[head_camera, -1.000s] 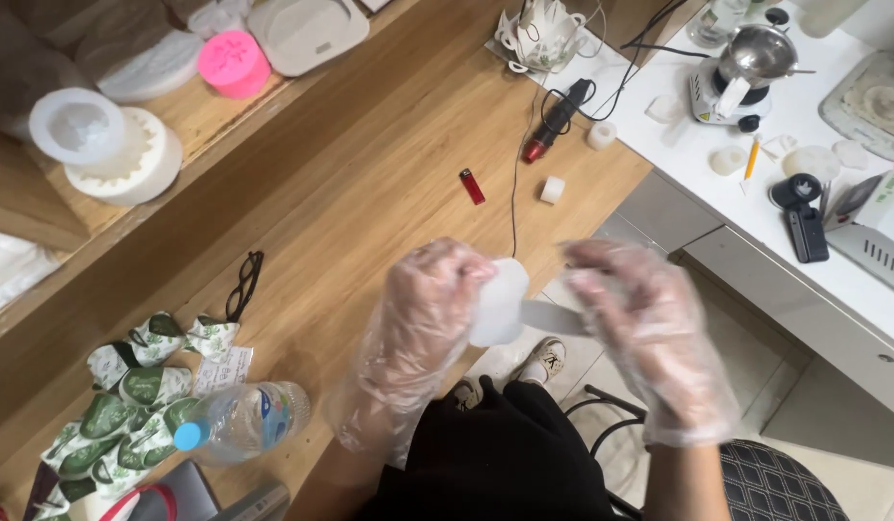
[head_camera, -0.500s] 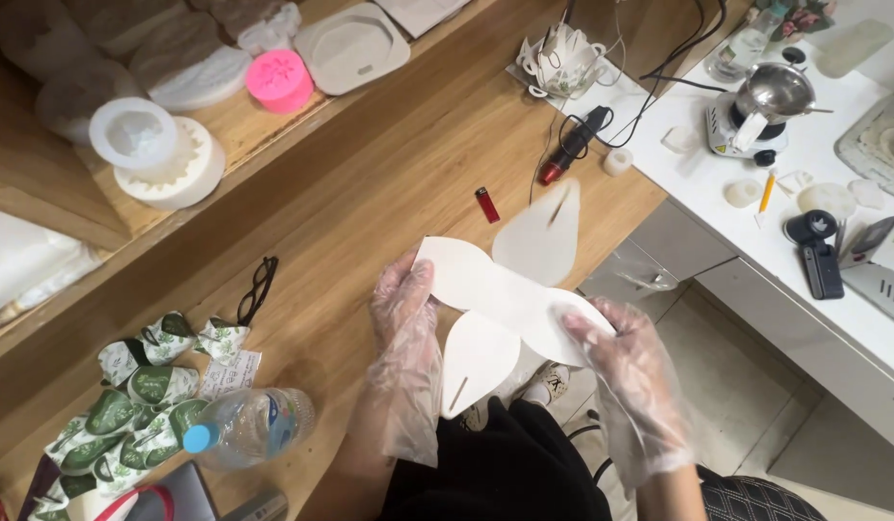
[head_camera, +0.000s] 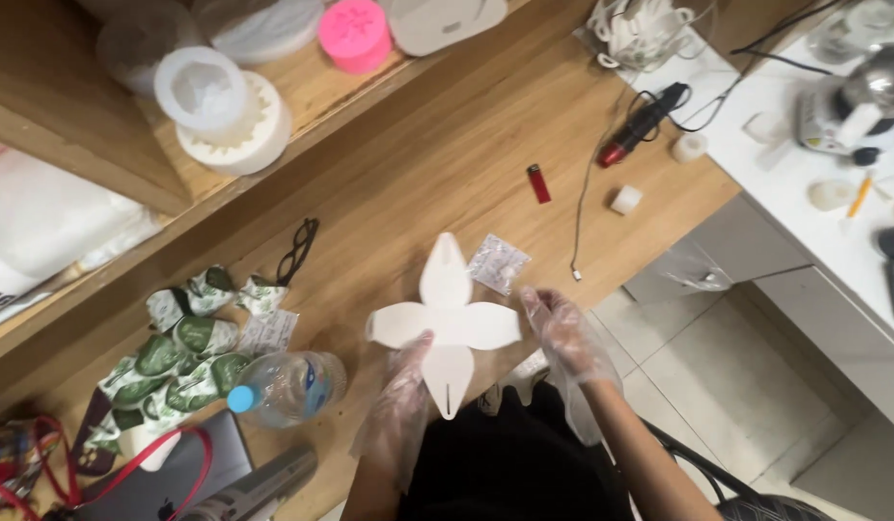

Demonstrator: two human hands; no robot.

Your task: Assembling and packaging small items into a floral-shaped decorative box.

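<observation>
Left hand (head_camera: 400,394) fingertips pressing white 4-petal cutout (head_camera: 447,323); right hand (head_camera: 563,333) open beside it, grip unclear.

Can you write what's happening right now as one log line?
left hand: on flat white four-petal card cutout | right hand: beside cutout edge | surface: wooden table

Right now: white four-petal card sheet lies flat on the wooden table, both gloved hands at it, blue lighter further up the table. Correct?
Not quite: the lighter is red, not blue, as the head view shows. The rest holds: the white four-petal card sheet lies flat on the wooden table, with the gloved left hand at its lower left and the gloved right hand at its right petal.
</observation>
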